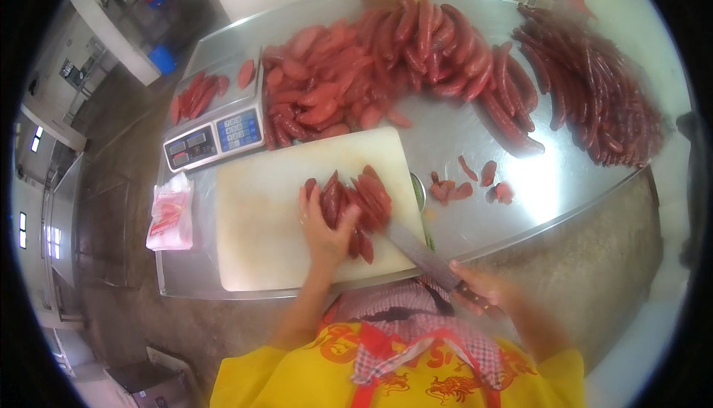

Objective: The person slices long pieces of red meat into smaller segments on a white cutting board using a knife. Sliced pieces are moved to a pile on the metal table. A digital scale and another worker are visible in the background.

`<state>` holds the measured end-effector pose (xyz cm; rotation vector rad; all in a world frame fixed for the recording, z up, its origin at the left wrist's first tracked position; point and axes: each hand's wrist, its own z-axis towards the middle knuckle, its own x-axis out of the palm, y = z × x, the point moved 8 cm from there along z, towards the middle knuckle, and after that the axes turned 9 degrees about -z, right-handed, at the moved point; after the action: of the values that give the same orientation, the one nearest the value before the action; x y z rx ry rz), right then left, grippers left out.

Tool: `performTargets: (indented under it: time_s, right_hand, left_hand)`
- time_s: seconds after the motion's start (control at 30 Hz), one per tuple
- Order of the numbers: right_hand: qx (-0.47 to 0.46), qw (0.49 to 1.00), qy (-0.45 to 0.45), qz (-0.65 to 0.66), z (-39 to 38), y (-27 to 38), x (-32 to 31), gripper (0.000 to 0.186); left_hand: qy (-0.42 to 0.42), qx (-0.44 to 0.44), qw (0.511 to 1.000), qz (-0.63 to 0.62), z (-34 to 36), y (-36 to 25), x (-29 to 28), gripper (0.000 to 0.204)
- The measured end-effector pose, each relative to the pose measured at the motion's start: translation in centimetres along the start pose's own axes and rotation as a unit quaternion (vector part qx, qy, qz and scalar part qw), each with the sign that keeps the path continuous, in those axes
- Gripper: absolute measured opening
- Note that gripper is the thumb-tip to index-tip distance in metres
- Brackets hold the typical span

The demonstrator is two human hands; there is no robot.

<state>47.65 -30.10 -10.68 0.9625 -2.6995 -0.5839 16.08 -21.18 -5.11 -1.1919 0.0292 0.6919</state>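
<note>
On a white cutting board (260, 222), my left hand (329, 233) is closed around a group of dark red sausage pieces (333, 196). Beside them lie more obliquely cut red pieces (371, 189). My right hand (479, 289) grips the dark riveted handle of a broad knife (420, 252), whose blade reaches leftward over the board's right edge to the cut pieces, its tip near them. A green item (418, 192) shows partly at the board's right side.
A steel table (549, 192) holds heaped cut sausage (319, 96), whole sausages (453, 44), darker links (594, 96), scattered scraps (449, 189), a scale (212, 144) bearing pieces and a pink-white plastic pack (169, 215). Beyond are a pillar (134, 51) and blue containers (162, 59).
</note>
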Motion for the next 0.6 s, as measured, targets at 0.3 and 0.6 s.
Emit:
performTargets:
  time_s: [0.3,0.6]
  right_hand:
    - [-0.078,0.992,-0.050,-0.084,2.5,11.5,-0.6,0.070]
    - [-0.201,0.957,-0.200,0.065,0.4,24.7,-7.6,0.073]
  left_hand:
    - [-0.103,0.057,0.991,-0.062,6.5,0.2,1.2,0.096]
    - [0.043,0.079,0.985,-0.147,24.1,-1.8,2.1,0.067]
